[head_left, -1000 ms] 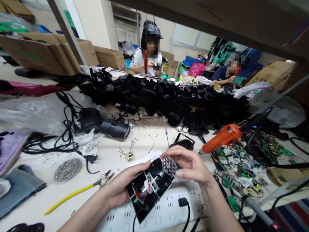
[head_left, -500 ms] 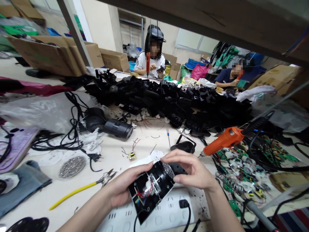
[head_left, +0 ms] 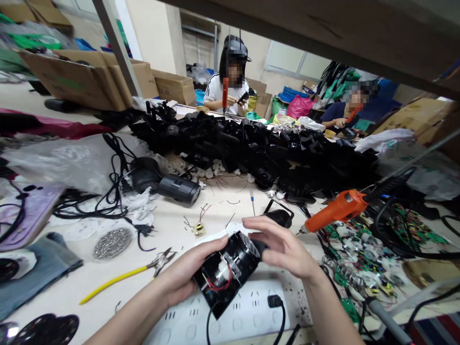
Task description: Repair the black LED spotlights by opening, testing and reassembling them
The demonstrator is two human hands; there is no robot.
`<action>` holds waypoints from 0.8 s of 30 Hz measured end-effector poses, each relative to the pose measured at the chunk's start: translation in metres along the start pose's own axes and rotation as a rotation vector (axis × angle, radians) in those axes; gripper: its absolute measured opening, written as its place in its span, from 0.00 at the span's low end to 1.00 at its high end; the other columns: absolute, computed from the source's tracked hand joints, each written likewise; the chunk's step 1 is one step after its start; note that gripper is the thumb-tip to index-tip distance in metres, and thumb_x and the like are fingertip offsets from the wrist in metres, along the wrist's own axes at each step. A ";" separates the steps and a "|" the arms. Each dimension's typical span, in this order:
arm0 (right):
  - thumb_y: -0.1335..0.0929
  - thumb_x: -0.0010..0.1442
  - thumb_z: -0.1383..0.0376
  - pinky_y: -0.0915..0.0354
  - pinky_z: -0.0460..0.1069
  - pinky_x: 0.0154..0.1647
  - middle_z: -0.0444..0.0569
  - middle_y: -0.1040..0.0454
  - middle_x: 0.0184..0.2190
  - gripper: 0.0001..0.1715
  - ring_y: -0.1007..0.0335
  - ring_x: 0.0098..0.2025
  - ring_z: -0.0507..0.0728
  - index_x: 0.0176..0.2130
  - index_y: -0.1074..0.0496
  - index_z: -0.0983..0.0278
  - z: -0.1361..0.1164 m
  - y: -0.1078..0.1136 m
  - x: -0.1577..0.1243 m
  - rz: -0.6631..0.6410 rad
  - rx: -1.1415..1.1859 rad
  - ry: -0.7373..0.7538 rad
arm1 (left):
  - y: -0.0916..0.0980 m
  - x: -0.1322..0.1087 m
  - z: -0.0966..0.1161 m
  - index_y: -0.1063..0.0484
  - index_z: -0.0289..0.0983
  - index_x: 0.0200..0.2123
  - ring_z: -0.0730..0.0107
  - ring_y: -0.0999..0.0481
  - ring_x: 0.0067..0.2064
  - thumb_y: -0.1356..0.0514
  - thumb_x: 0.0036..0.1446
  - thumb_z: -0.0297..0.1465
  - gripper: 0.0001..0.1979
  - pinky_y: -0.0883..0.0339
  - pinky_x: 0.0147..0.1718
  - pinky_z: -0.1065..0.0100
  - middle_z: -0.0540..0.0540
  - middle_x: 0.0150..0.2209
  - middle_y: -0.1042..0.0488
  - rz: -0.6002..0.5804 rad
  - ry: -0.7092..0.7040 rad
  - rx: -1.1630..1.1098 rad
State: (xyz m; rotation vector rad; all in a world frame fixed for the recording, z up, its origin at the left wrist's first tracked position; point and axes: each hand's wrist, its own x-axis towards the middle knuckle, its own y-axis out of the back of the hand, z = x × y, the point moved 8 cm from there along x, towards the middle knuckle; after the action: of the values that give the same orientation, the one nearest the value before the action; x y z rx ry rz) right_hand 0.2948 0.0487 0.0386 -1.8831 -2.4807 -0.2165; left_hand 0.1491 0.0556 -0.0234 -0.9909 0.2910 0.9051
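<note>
My left hand [head_left: 187, 270] grips an opened black plastic housing [head_left: 230, 270] by its left side, thumb along the upper edge. Inside the housing sit a small motor with a white part [head_left: 223, 271], a metal bracket and red wires. A black cable runs out of its lower end. At the rounded upper right end, my right hand [head_left: 282, 247] is curved with thumb and fingers apart, very close to the rim; whether it touches is unclear. Beneath both hands lies a white power strip [head_left: 244, 318] with a black plug [head_left: 274, 301] in it.
An orange electric screwdriver [head_left: 336, 211] hangs at right, above loose circuit boards [head_left: 373, 258]. Yellow-handled cutters [head_left: 118, 282], a pile of screws [head_left: 112, 243] and a black cylindrical unit [head_left: 178, 189] lie left. Black housings [head_left: 244, 143] are heaped behind. Two people work across the table.
The housing has turned slightly in my left hand and its lower end has risen. My right hand's fingers have opened a little away from the rounded mesh end.
</note>
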 end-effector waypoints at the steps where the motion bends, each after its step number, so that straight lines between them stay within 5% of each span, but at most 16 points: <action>1: 0.32 0.59 0.47 0.36 0.58 0.57 0.56 0.32 0.58 0.30 0.34 0.58 0.63 0.56 0.29 0.58 0.010 0.003 0.003 0.079 0.063 -0.091 | -0.001 0.000 0.002 0.23 0.34 0.36 0.66 0.23 0.33 0.32 0.49 0.37 0.14 0.32 0.35 0.68 0.44 0.33 0.19 -0.004 -0.029 0.018; 4: 0.46 0.61 0.36 0.32 0.58 0.48 0.60 0.24 0.45 0.44 0.26 0.45 0.62 0.52 0.27 0.66 0.037 0.004 0.009 0.251 0.023 -0.402 | -0.006 0.001 0.003 0.23 0.36 0.39 0.60 0.24 0.42 0.34 0.51 0.39 0.15 0.35 0.44 0.65 0.44 0.39 0.20 -0.055 -0.107 0.108; 7: 0.52 0.59 0.33 0.35 0.56 0.47 0.57 0.23 0.33 0.52 0.27 0.39 0.61 0.37 0.20 0.68 0.040 -0.004 0.023 0.207 -0.277 -0.528 | -0.010 0.003 0.002 0.24 0.37 0.38 0.58 0.28 0.48 0.37 0.55 0.41 0.14 0.40 0.50 0.63 0.45 0.43 0.22 -0.091 -0.195 0.221; 11: 0.55 0.59 0.33 0.37 0.52 0.40 0.54 0.25 0.23 0.52 0.29 0.32 0.59 0.22 0.25 0.66 0.034 -0.006 0.037 0.190 -0.530 -0.542 | -0.006 0.002 0.002 0.27 0.38 0.35 0.61 0.30 0.43 0.39 0.57 0.43 0.13 0.40 0.44 0.66 0.47 0.37 0.25 -0.016 -0.230 0.295; 24: 0.50 0.66 0.43 0.46 0.48 0.29 0.44 0.41 0.13 0.42 0.41 0.22 0.53 0.13 0.40 0.62 0.032 -0.011 0.042 0.299 -0.610 -0.445 | -0.013 -0.009 0.006 0.36 0.39 0.28 0.70 0.36 0.32 0.39 0.55 0.43 0.15 0.44 0.33 0.72 0.54 0.28 0.35 0.048 -0.265 0.257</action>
State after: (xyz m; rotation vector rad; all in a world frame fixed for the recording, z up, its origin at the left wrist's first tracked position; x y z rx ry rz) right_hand 0.2751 0.0899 0.0096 -2.7830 -2.5242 -0.6778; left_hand 0.1525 0.0527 -0.0066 -0.6210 0.2007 1.0029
